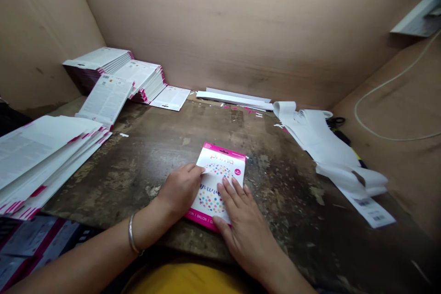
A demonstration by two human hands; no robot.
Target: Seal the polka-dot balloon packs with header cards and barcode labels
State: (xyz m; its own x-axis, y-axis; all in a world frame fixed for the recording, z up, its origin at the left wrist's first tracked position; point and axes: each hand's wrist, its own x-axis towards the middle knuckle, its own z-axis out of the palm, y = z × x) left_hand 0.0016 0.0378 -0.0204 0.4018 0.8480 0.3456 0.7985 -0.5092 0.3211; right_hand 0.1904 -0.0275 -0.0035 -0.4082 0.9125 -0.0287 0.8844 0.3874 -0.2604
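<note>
A flat white balloon packet (223,172) with pink bands and colourful dots lies face up near the table's front edge. "prima" is printed near its top, where a hang slot is cut. My right hand (246,220) lies on its lower right part, fingers stretched out and spread. Over its left edge is my left hand (181,190), closed, with thumb and index finger pinched together on the packet's front. A small whitish bit shows at those fingertips; what it is I cannot make out. A metal bangle circles my left wrist.
Stacked white-and-pink packets (138,76) stand at the back left, with another pile (44,156) at the near left. A curling strip of white labels (330,142) runs along the right, beside scissors (336,121). White strips (234,96) lie by the back wall.
</note>
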